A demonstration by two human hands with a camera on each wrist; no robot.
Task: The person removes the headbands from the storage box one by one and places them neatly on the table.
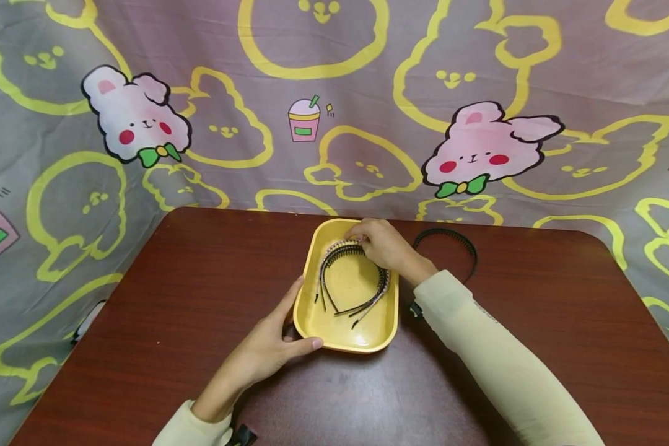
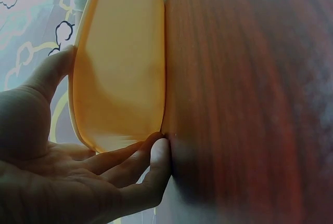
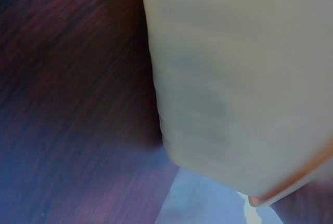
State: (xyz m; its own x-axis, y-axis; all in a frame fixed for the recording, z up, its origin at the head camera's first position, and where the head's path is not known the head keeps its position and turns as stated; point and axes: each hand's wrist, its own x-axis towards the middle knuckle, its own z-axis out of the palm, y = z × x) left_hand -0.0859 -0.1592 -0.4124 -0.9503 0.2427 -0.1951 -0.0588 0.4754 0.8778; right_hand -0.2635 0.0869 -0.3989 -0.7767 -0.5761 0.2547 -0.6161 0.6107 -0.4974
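On the table stands a yellow plastic tray (image 1: 360,345) with rounded corners. My left hand (image 1: 264,345) holds its near left corner, thumb at the near rim and fingers along the left side. In the left wrist view, my fingers (image 2: 138,169) curl against the tray's lower edge. Inside lie several nested headbands: a black toothed headband (image 1: 342,251) and a pale, patterned headband (image 1: 331,249) around it. My right hand (image 1: 383,244) reaches over the far right rim and pinches the pale headband near its top; its fingertips are partly hidden.
Another black toothed headband (image 1: 476,251) lies on the brown table (image 1: 212,272), right of the tray and beyond the right forearm. A patterned cloth (image 1: 362,93) hangs behind the table. The pale right sleeve (image 3: 234,68) fills most of the right wrist view.
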